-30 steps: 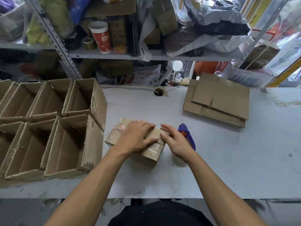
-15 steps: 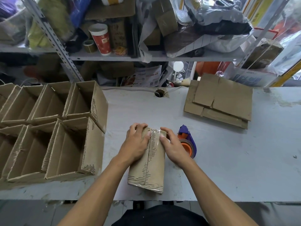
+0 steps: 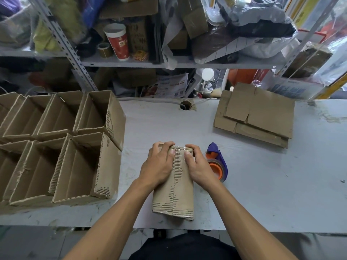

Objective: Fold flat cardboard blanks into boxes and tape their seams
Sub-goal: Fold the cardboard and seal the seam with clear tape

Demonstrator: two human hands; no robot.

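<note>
A taped cardboard box (image 3: pixel 178 194) lies on the white table (image 3: pixel 262 181) in front of me, its long side pointing toward me. Clear tape runs along its middle seam at the far end. My left hand (image 3: pixel 159 164) and my right hand (image 3: pixel 199 166) sit side by side on that far end. The fingers of both curl over the far edge, and both thumbs press on the tape beside the seam. A purple tape dispenser (image 3: pixel 218 162) with an orange roll stands just right of my right hand.
Several folded open boxes (image 3: pixel 84 166) stand packed together on the table's left side. A stack of flat cardboard blanks (image 3: pixel 262 113) lies at the back right. A cable hole (image 3: pixel 185 106) is at the table's back edge, with cluttered shelves (image 3: pixel 169 62) behind.
The box has turned from lying crosswise to pointing its long side toward me. Both hands now sit at its far end, over the taped seam.
</note>
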